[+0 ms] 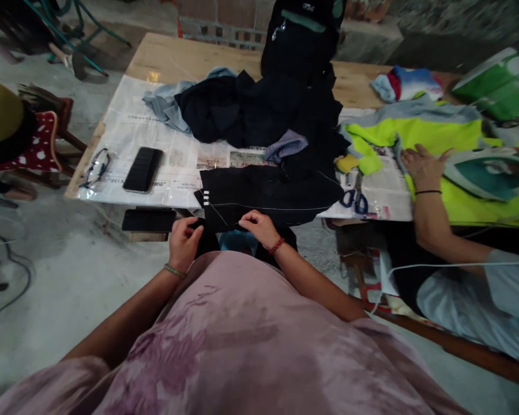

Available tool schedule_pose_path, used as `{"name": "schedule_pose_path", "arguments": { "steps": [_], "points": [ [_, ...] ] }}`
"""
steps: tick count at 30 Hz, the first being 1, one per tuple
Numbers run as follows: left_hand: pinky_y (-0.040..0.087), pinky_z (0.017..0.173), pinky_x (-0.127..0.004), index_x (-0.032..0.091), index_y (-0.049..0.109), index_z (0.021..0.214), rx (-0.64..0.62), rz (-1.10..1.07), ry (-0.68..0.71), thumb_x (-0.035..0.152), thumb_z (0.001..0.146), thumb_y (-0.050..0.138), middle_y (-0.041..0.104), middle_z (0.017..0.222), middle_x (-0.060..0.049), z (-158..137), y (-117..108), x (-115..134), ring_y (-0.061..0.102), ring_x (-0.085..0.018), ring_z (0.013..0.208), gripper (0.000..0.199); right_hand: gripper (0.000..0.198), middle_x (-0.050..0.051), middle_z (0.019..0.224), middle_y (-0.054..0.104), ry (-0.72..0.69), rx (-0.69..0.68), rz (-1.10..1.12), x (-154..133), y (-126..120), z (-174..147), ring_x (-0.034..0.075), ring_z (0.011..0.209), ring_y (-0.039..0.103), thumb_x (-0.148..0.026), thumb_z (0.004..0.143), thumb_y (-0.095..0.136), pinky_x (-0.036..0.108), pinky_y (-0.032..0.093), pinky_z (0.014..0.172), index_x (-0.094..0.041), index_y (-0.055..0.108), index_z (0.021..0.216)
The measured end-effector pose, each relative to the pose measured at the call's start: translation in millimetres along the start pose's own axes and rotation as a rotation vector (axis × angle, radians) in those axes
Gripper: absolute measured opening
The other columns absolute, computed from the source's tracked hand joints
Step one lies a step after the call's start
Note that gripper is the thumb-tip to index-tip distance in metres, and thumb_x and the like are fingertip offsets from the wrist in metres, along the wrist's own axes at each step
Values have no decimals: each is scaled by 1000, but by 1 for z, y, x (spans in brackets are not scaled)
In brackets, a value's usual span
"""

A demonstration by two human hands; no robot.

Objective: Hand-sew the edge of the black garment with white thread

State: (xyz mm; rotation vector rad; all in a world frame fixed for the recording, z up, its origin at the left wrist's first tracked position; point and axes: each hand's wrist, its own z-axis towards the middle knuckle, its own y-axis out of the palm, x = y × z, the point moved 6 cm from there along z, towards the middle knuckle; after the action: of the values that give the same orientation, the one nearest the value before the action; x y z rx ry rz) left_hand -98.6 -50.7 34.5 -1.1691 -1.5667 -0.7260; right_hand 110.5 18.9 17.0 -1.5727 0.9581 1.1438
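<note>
A black cloth piece (pixel 263 187) lies along the table's front edge, part of it hanging over. A line of white stitching runs lengthwise on it, and white thread (pixel 217 213) slants from its left end toward my right hand. My left hand (pixel 185 242) pinches the cloth's near left corner between thumb and fingers. Just over the front edge, my right hand (pixel 259 227) is closed at the fingertips on a thin sewing needle (pixel 237 223), barely visible at this size. Small white strips (pixel 206 197) sit at the cloth's left end. Blue-handled scissors (pixel 355 199) lie to the right.
Dark garments (pixel 242 109) are heaped behind the cloth, near a black backpack (pixel 303 40). A phone (pixel 142 169) and glasses (pixel 96 167) lie at left; another dark flat device (pixel 149 219) sits below the edge. At right, a co-worker's hand (pixel 426 167) rests on yellow fabric beside an iron (pixel 480 173).
</note>
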Motion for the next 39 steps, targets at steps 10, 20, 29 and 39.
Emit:
{"name": "schedule_pose_path", "arguments": {
  "steps": [10,20,29,39],
  "points": [
    [40,62,-19,22,65,73,-452,535,437,8,68,61,55,108,-4,29,55,33,54,-17,92,15,14,-2,71,55,-7,19,-9,-3,0,2,10,66,50,-30,65,62,25,40,67,-17,60,65],
    [39,76,-21,21,64,72,-442,424,343,13,69,63,59,80,-4,31,38,28,53,-15,76,8,13,0,73,57,13,112,27,3,-16,-19,12,70,52,-32,67,61,25,42,68,-19,62,68],
    [39,81,-23,23,67,72,-472,476,371,10,65,65,60,83,-3,30,41,39,53,-15,79,15,30,2,66,62,558,-196,334,63,6,-48,9,55,54,-45,68,63,21,41,50,-15,63,71],
    [39,66,-21,22,64,61,-465,606,405,23,68,63,60,77,-4,33,40,36,50,-17,77,7,24,-1,62,61,628,47,836,64,15,-25,9,48,55,-32,70,67,21,43,43,-18,48,69]
  ]
}}
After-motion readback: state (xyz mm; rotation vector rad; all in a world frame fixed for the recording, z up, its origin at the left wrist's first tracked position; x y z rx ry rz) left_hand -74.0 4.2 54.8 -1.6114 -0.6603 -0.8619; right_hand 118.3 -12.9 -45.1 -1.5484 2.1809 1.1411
